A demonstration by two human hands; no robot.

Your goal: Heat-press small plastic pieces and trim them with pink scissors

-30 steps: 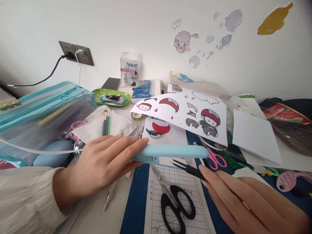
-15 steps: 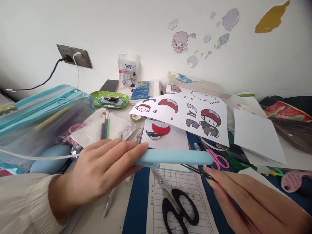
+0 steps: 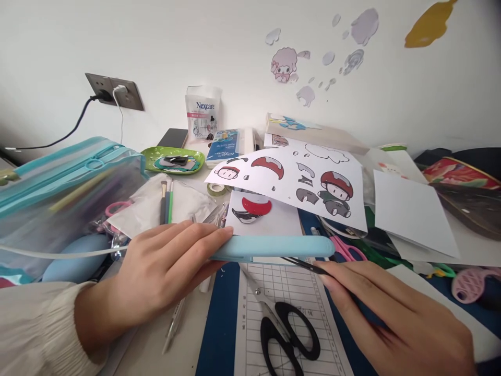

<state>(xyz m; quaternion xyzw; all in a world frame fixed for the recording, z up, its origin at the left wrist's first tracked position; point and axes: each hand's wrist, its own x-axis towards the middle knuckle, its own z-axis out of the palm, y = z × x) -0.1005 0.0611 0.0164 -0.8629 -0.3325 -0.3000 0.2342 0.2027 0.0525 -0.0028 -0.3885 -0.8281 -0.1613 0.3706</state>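
Note:
My left hand [image 3: 168, 282] is closed around what looks like a light blue mini hair straightener [image 3: 277, 246], held level above the desk. A white cord [image 3: 66, 255] runs to that hand from the left. With my right hand [image 3: 383, 308] I pinch black tweezers [image 3: 303, 264], whose tips reach to the straightener's underside. A pale strip shows below the upper arm of the straightener, but I cannot make out what it is. Below lie black-handled scissors [image 3: 284, 329] on a lined sheet [image 3: 313, 297]. Behind is a paper with red and black cut-outs [image 3: 256, 207].
A printed character sheet [image 3: 289, 177] lies behind, with a folded white card [image 3: 415, 214] at right. On the left are a clear zip pouch [image 3: 74, 188] and a green dish [image 3: 148, 156]. Pink scissors [image 3: 350, 250] lie beyond my right hand.
My right hand and the tweezers have moved slightly left, farther along beneath the straightener. The straightener has shifted slightly left and up in view, and the camera has turned a little.

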